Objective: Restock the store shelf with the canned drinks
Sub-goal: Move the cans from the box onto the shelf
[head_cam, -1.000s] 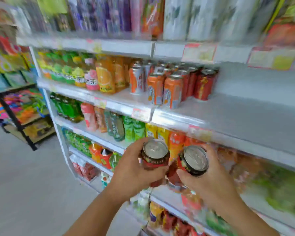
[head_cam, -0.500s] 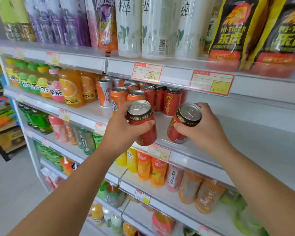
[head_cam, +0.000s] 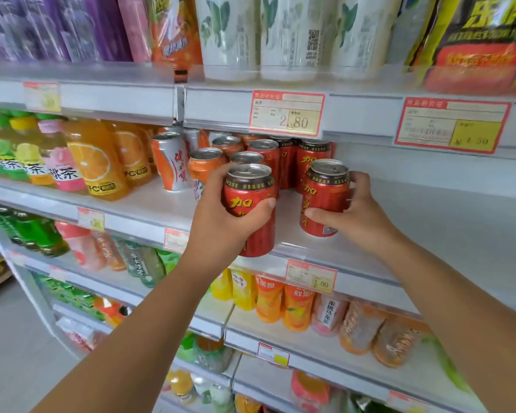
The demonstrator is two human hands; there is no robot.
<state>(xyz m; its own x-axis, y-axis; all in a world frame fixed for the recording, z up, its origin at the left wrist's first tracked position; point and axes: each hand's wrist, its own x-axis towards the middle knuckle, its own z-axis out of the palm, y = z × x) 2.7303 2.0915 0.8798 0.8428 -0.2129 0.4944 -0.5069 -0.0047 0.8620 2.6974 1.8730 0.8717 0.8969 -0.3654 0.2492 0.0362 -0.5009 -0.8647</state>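
– fingers of the left hand [head_cam: 221,222] are curled tight round the first red can [head_cam: 252,210]. the thumb lies across its front.
– where is that can?
– up in the air, right over the front lip [head_cam: 292,248] of the shelf [head_cam: 444,234]. it is not down yet.
– and the other hand?
– the right hand [head_cam: 358,213] is wrapped round the second red can [head_cam: 325,198]. that one is further in, low over the shelf and leaning a bit. i cannot tell if its bottom touches.
– what could go wrong?
– i think the first red can could hit the lip if it goes in too low. then it could slip out, because cans are smooth.
– anything else?
– yes. orange cans [head_cam: 204,165] stand just behind the left knuckles. a push forward could bump them over.
– and the leaning one?
– if the hand lets go while it leans, it may tip. the back row of red cans [head_cam: 312,156] is close behind it, so one fall could knock more down.
– so what helps?
– lift over the lip, stand each can flat, then let go.
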